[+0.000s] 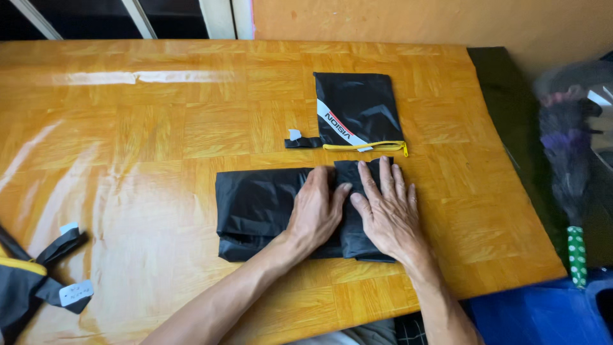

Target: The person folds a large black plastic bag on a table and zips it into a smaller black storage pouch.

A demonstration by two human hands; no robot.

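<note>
While both palms press flat on a folded black plastic-like garment (262, 207) at the middle of the glossy orange wood-pattern table (140, 134), the left hand (317, 214) and right hand (387, 214) lie side by side, fingers (383, 176) extended and slightly spread, gripping nothing. Just beyond them rests a black fabric pouch with a yellow zipper and a white stripe (357, 108), apart from the garment. Another black-and-yellow bag with paper tags (29, 281) sits at the table's near left edge.

Black folded garment (255, 207): thin glossy fabric, flattened into wide rectangle, lying near front edge of worktop, right half covered, slight creases along left side.
</note>
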